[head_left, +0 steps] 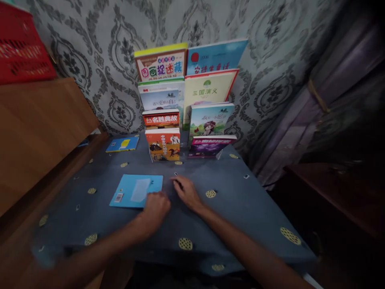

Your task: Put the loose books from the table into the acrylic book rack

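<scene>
A blue book [141, 188] lies flat on the table, its back cover up, with a pale panel and a barcode on it. My left hand [157, 206] is curled into a fist over the book's near right corner; its fingertips are hidden and slightly blurred, so what it holds, if anything, cannot be seen. To the right of the book, my right hand [185, 192] rests low over the tablecloth. Its index finger points left, apart from the thumb, and nothing shows between them.
A rack of upright books [164, 146] in two columns stands at the table's back, against patterned wallpaper. Another blue book [122, 144] lies at the back left. A wooden cabinet [39, 132] with a red basket [24, 48] borders the left; a purple curtain [288, 124] hangs right.
</scene>
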Action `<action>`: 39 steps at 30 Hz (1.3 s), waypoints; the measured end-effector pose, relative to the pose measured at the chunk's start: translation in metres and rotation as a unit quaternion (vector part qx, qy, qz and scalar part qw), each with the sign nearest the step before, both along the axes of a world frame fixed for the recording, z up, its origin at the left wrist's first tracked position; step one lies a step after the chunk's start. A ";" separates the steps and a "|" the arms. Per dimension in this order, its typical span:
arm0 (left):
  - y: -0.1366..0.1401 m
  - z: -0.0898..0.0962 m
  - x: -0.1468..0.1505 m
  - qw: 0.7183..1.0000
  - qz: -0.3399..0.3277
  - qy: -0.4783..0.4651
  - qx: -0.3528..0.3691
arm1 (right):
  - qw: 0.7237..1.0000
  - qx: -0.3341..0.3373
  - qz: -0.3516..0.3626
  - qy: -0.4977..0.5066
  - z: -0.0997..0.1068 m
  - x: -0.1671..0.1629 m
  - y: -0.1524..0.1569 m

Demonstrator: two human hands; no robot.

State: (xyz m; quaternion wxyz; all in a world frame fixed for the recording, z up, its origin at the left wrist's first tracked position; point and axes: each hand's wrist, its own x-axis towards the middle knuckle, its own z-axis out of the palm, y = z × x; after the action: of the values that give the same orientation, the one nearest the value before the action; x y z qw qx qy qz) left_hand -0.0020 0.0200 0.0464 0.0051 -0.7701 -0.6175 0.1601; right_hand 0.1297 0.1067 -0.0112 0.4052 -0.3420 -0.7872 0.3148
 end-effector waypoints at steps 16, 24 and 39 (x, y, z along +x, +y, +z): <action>0.003 -0.060 -0.073 0.974 0.005 -0.148 0.170 | 0.988 0.077 0.108 -0.082 0.008 -0.036 -0.024; -0.009 -0.056 -0.144 0.975 0.106 -0.113 0.159 | 0.951 0.087 0.176 -0.238 0.007 -0.110 -0.049; -0.008 -0.062 -0.147 0.964 0.119 -0.151 0.184 | 0.956 0.050 0.025 -0.287 -0.008 -0.029 -0.031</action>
State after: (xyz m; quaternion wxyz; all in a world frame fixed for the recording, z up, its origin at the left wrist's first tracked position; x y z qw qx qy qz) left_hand -0.1489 0.0123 -0.0153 0.0345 -0.6923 -0.7169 -0.0750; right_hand 0.1008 0.0760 -0.0195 0.1706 -0.3776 -0.8934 0.1736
